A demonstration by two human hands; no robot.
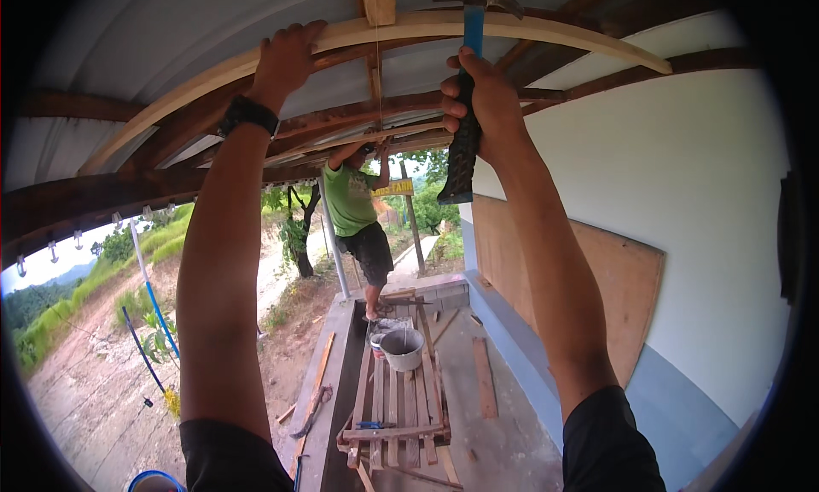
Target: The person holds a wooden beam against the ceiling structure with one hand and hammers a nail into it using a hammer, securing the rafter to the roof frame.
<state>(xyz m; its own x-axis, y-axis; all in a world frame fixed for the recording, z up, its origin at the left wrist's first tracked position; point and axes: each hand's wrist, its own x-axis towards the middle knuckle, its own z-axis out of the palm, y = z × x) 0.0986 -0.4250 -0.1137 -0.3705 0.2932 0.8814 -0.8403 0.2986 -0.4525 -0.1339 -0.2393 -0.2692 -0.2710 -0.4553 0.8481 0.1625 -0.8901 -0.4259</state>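
Right grip [488,104] tight around the black-handled hammer [461,157], its head above, butt below.

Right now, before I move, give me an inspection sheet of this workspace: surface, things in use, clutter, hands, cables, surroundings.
Surface: grey concrete floor, with a slatted wooden platform on it.
Things in use: hammer, raised; long pale wooden strip under the roof.
Clutter: grey bucket and blue-handled tool on the slats; loose board on the floor.
Hands: right hand grips the hammer; left hand is up at the strip, its grip unclear.
Cables: one thin hanging line; cord or wire, cannot tell.
Surroundings: co-worker in green shirt, arms raised; white-and-blue wall at right.
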